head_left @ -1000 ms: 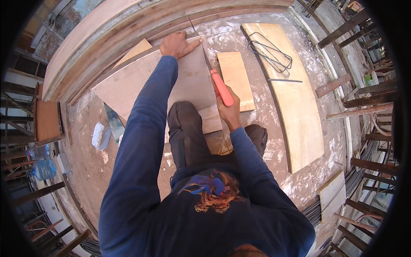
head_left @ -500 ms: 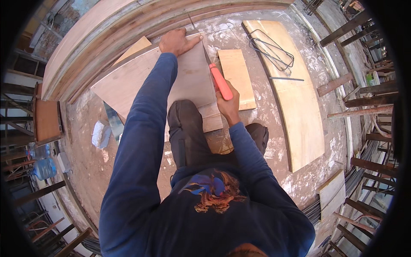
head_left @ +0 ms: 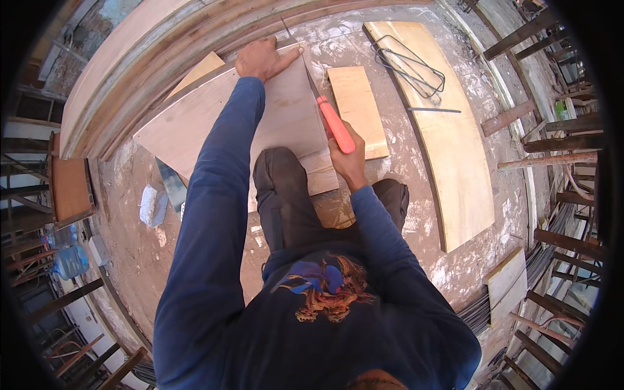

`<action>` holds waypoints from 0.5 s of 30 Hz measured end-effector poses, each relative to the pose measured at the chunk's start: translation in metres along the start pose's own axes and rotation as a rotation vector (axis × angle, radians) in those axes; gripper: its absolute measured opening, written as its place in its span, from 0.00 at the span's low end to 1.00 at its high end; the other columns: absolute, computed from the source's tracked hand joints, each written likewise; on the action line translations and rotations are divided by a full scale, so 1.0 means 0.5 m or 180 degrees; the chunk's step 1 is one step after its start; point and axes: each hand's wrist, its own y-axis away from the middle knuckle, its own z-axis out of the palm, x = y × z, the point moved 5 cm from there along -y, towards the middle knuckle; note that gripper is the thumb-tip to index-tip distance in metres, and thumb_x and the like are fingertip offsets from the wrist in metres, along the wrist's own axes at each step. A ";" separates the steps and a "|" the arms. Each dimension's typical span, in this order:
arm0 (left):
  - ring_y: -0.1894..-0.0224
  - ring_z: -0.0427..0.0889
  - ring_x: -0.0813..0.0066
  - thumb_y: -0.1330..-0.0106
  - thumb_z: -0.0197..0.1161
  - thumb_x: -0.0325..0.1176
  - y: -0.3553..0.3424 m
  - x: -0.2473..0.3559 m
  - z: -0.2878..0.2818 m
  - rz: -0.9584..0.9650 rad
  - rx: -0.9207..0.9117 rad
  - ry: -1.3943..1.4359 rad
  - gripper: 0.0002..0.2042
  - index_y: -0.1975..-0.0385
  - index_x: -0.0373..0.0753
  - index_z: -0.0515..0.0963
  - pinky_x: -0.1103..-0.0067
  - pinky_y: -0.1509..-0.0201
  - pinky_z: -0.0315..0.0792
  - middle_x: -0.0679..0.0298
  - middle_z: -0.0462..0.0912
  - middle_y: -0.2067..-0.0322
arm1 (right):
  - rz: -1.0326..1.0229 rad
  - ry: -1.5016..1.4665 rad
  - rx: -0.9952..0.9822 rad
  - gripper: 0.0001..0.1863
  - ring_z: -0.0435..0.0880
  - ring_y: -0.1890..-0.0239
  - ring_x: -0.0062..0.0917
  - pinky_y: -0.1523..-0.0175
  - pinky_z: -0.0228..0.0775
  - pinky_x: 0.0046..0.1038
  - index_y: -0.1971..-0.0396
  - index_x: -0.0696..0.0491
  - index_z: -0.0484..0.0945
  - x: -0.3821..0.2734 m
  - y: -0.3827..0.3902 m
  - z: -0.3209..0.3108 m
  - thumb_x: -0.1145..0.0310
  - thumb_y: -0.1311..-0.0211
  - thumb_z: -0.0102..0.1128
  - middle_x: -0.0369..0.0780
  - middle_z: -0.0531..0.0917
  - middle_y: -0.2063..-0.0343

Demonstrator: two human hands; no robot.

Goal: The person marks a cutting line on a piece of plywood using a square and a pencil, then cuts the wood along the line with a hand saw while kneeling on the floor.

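Note:
A handsaw (head_left: 336, 123) with an orange handle runs along the right edge of a plywood board (head_left: 279, 110), its thin blade pointing away from me. My right hand (head_left: 351, 157) is closed round the handle. At the board's far right corner, my left hand (head_left: 263, 60) bears down, fingers bent over the far edge and thumb stretched toward the blade. My left knee (head_left: 281, 172) rests against the board's near side. Beneath it lies another pale wood piece (head_left: 322, 172). How deep the blade sits in the wood I cannot tell.
A short pale plank (head_left: 361, 114) lies right of the saw. Further right, a long plank (head_left: 455, 156) bears a bent black metal rod (head_left: 422, 78). Large curved wooden panels (head_left: 136, 84) stand at the far left. A white bag (head_left: 153, 205) sits on the floor (head_left: 123, 260).
The view has shifted a little, so the boards sit slightly higher in the picture. Relative to the board, the saw seems drawn slightly toward me. My left hand keeps its place on the board.

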 end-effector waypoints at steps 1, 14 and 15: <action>0.58 0.87 0.54 0.45 0.49 0.78 0.000 -0.009 -0.002 -0.0039 -0.0021 -0.0033 0.45 0.55 0.36 0.84 0.63 0.56 0.80 0.50 0.87 0.65 | -0.0008 -0.0033 -0.0018 0.23 0.84 0.59 0.30 0.51 0.73 0.27 0.47 0.59 0.78 -0.001 -0.012 0.011 0.80 0.45 0.57 0.47 0.84 0.61; 0.56 0.87 0.55 0.44 0.48 0.78 0.008 -0.031 0.003 0.0045 0.0135 -0.0144 0.44 0.56 0.37 0.85 0.62 0.55 0.80 0.52 0.87 0.62 | -0.0040 -0.0266 -0.0020 0.20 0.84 0.60 0.32 0.50 0.73 0.29 0.49 0.60 0.78 0.002 0.086 -0.002 0.79 0.44 0.57 0.46 0.83 0.63; 0.56 0.87 0.55 0.44 0.48 0.78 0.001 -0.002 0.001 0.0078 0.0180 -0.0065 0.44 0.56 0.37 0.85 0.62 0.55 0.80 0.52 0.87 0.62 | -0.0234 -0.0168 0.0144 0.19 0.82 0.63 0.31 0.53 0.73 0.29 0.51 0.60 0.78 0.009 0.010 0.013 0.79 0.45 0.58 0.46 0.83 0.65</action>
